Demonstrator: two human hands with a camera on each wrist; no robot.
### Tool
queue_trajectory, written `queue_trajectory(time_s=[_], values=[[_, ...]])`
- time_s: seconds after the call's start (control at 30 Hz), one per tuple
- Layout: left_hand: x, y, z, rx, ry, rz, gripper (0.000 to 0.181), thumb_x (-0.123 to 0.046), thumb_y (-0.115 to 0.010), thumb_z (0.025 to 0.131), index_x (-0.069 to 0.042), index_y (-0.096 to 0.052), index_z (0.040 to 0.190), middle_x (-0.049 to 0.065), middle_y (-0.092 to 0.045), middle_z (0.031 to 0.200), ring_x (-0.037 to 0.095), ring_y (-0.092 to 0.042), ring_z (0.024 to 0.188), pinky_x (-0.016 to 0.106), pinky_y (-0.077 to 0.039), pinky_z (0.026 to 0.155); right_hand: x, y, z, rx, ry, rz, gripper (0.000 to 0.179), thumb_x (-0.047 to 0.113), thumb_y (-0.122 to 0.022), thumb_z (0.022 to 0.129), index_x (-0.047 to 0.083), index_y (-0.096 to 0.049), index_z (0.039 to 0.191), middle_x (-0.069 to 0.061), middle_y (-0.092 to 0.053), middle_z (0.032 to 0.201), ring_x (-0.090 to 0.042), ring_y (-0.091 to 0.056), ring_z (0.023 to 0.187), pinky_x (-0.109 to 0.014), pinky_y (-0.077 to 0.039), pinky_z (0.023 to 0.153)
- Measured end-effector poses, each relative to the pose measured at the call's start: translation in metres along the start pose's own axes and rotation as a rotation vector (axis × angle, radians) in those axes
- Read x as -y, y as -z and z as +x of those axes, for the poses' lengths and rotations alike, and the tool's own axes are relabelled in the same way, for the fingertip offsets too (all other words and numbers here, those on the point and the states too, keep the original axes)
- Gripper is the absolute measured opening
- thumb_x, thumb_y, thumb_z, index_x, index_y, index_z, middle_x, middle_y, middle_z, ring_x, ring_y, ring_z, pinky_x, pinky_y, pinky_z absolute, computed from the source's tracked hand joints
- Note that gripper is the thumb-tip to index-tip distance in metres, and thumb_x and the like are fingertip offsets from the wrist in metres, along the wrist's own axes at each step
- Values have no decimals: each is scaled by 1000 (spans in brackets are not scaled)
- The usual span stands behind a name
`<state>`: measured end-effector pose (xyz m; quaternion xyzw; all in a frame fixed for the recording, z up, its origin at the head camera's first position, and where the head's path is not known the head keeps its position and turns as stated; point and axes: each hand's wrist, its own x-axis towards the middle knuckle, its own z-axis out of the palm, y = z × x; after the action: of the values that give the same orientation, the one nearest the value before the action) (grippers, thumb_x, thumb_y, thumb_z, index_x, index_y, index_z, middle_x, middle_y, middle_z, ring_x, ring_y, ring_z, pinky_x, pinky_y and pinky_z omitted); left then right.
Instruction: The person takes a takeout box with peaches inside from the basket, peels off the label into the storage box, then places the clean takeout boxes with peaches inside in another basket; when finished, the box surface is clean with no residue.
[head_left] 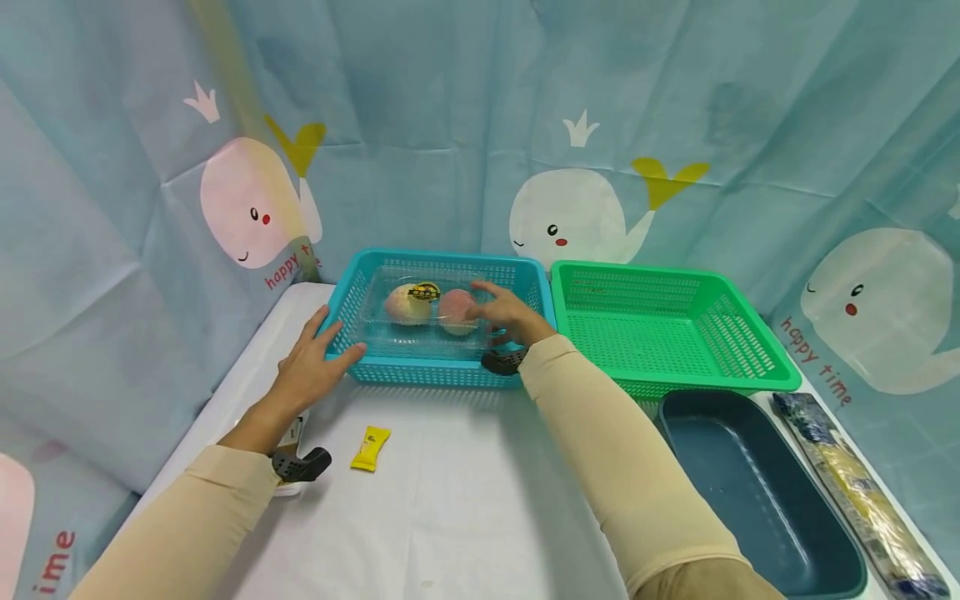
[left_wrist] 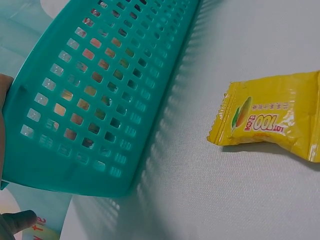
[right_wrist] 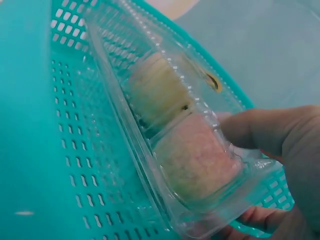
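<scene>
A clear plastic clamshell box [head_left: 375, 329] with two round pink-and-yellow fruits [right_wrist: 192, 157] lies in the blue basket [head_left: 420, 372]. A yellow and black sticker [head_left: 424, 291] is on its lid. My right hand [head_left: 512, 313] grips the right end of the box, thumb on the lid and other fingers lower down at its end. At the basket's left front corner is my left hand [head_left: 309, 365], fingers extended along the rim and thumb spread away. On the cloth in front of the basket lies a small yellow candy packet [left_wrist: 270, 115].
Right of the blue basket stands a green basket [head_left: 637, 329]. A dark blue tub [head_left: 757, 500] sits in front of it, with a long shiny packet [head_left: 862, 492] along the table's right edge. A white item [head_left: 291, 433] is partly hidden under my left wrist. Printed curtains surround the table.
</scene>
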<state>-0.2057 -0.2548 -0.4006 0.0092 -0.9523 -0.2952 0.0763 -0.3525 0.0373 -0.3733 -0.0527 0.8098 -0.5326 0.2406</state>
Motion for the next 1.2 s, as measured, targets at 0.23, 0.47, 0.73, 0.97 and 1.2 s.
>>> queue_trajectory(time_s=[0.23,0.47,0.73,0.97,1.2], values=[[-1,-1,0,4,-4,-7,82,-55,-47,95,6,-29,147,15,-1,159,50,-16,137,80,-15,93,-1,-3,-5,-35,73,90,65,11,-65,89,31,-41,147,-8,-37,143,-29,-46,91,-47,-49,69],[-2,-1,-1,-2,5,-5,81,-55,-47,95,5,-30,148,15,-2,159,50,-17,137,79,-15,93,1,2,-11,-60,144,259,64,6,-63,86,28,-46,144,-8,-38,140,-29,-53,95,-39,-47,59],[-4,-1,-1,-3,9,1,81,-55,-47,95,5,-29,148,15,-1,159,50,-17,137,79,-16,93,-1,9,-23,-72,215,343,66,2,-62,84,24,-47,144,-12,-49,117,-15,-26,52,-29,-31,42],[-3,-2,-1,-6,8,1,82,-56,-46,95,4,-30,148,15,-2,159,49,-17,137,79,-17,92,-4,15,-37,-95,251,437,67,0,-61,83,24,-47,144,-6,-45,76,-12,-26,46,-26,-28,38],[0,0,-1,-27,1,3,83,-57,-46,94,5,-31,147,16,-5,159,49,-18,137,80,-18,90,5,24,-55,-107,306,529,66,-4,-57,81,23,-49,141,-8,-52,78,-12,-27,44,-25,-29,37]])
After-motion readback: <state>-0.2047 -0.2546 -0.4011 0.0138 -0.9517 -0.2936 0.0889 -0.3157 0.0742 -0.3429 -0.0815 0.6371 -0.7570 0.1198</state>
